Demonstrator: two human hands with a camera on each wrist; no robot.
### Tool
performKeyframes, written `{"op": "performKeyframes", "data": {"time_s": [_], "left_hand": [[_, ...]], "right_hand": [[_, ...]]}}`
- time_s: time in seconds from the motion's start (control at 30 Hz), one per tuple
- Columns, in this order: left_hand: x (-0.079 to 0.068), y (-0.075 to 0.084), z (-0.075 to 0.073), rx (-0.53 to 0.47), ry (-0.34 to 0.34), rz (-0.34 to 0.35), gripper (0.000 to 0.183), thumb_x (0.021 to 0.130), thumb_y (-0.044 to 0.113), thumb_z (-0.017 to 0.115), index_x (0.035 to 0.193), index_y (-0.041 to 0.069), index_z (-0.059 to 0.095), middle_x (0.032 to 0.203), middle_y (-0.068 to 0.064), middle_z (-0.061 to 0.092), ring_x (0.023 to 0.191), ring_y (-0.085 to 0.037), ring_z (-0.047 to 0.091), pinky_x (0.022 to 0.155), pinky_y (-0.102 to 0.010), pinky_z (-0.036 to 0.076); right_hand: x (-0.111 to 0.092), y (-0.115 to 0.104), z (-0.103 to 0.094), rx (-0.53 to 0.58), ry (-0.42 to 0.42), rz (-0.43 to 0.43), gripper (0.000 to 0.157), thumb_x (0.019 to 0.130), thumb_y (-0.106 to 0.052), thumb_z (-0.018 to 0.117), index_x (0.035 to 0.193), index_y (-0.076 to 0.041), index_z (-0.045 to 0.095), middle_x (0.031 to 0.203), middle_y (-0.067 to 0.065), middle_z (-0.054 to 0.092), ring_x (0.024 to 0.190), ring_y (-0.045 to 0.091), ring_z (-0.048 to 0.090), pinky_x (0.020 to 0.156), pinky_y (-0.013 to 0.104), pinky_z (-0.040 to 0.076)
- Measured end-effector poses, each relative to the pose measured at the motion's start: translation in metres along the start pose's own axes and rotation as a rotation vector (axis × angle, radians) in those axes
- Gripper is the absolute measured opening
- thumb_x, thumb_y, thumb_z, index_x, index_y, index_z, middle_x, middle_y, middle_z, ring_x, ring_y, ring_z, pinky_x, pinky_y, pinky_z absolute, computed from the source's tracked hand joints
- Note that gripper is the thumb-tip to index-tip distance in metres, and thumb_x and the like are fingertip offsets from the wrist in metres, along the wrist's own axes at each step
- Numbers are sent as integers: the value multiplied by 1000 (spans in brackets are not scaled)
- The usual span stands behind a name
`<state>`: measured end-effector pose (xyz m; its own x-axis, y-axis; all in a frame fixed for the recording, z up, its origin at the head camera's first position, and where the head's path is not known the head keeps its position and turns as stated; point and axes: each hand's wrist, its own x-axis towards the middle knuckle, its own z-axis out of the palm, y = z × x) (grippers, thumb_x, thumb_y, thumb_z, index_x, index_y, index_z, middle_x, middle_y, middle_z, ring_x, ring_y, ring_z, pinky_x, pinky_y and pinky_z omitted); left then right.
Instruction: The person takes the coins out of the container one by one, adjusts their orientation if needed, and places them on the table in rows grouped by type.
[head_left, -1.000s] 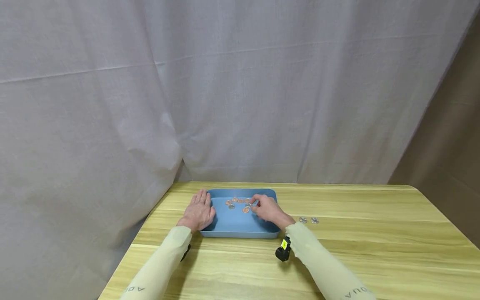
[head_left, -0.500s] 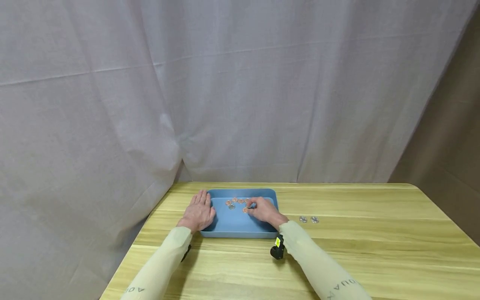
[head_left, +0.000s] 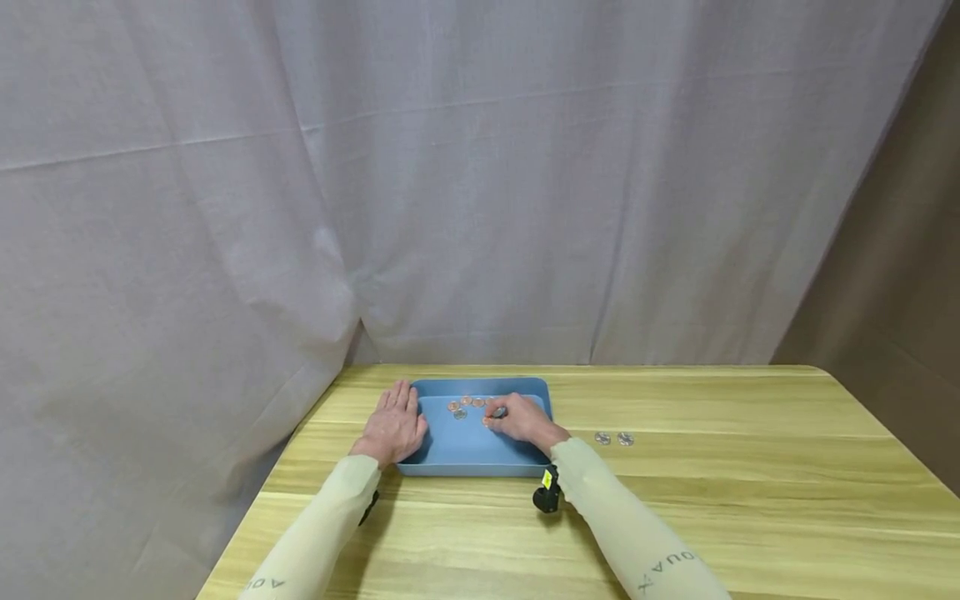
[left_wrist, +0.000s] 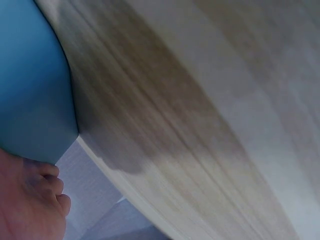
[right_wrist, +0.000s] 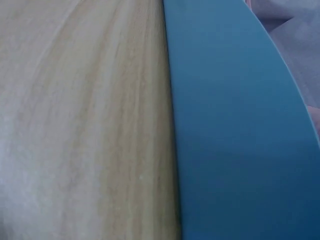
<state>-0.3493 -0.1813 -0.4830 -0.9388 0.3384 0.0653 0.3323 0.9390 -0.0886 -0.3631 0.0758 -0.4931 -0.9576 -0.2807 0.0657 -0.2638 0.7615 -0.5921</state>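
Observation:
A shallow blue tray lies on the table and holds several copper-coloured coins and a silver coin. My left hand rests along the tray's left rim, its fingers straight and pointing away from me. In the left wrist view, that hand appears beside the tray's blue wall. Over the right part of the tray, my right hand has thumb and forefinger pinched together at a copper-coloured coin. A small grey patch shows inside the finger loop; the fingers partly hide what they pinch.
Two silver coins lie side by side on the wooden table, right of the tray. Behind the table hangs a grey curtain. The tray's outer wall fills much of the right wrist view.
My right hand has shifted left and a little toward me within the tray, from by a silver coin to the copper-coloured coin. The left hand stays at the rim.

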Motion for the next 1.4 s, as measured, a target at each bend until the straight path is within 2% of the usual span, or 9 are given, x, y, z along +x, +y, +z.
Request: {"op": "performKeyframes", "data": {"time_s": [0.17,0.27,0.47,0.7,0.77,0.87,0.97,1.07,1.4], "left_hand": [[0,0,2,-7,-2,0,61,104,33,30,151,-5,30,161,-22,23,151,-36,20,123,-48,20],[0,0,3,-7,4,0,61,103,33,30,151,-5,30,161,-23,23,151,-37,21,123,-48,21],[0,1,0,10,-1,-6,61,104,34,29,152,-4,28,161,-22,22,151,-36,20,124,-47,20],[2,1,2,19,-5,-4,61,104,34,29,152,-4,29,161,-22,22,151,-35,20,124,-47,20],[2,0,3,18,-8,-8,61,104,34,29,152,-3,28,162,-21,22,151,-35,19,124,-47,20],[1,0,2,20,-12,-13,61,104,35,29,153,-3,27,162,-21,21,152,-35,19,124,-47,20],[1,0,2,18,-11,-15,62,104,35,29,152,-3,28,162,-21,22,151,-35,19,124,-47,20],[1,0,2,23,-11,-13,62,104,35,29,152,-3,28,162,-21,22,151,-35,19,124,-47,20],[2,0,2,11,-15,-12,62,104,35,28,152,-3,28,162,-21,21,152,-35,18,124,-47,19]], "right_hand": [[0,-3,1,19,-7,18,4,85,-21,76,87,-19,74,102,2,73,75,13,57,67,28,45],[1,-3,2,25,-2,27,4,85,-20,76,86,-16,74,105,4,73,73,13,56,65,27,44],[1,-4,0,46,-10,47,3,86,-16,75,87,-15,72,125,9,67,72,14,53,65,27,42],[-1,-4,1,64,-12,44,5,86,-14,74,86,-13,70,127,9,66,69,14,51,61,26,39],[-2,-4,1,64,-10,44,5,86,-15,74,86,-13,70,121,8,69,69,14,51,62,26,39],[-2,-4,1,62,-5,43,7,86,-16,75,87,-13,69,99,5,70,69,14,50,62,26,39],[-2,-5,2,62,-7,42,8,86,-16,74,89,-13,68,79,1,62,67,15,49,61,27,38],[-3,-5,2,60,-12,40,8,87,-15,73,92,-13,67,74,-1,59,66,15,48,61,27,38],[-8,-8,5,20,13,-21,10,88,-11,70,95,-14,64,76,-1,59,67,15,51,62,28,41]]}}
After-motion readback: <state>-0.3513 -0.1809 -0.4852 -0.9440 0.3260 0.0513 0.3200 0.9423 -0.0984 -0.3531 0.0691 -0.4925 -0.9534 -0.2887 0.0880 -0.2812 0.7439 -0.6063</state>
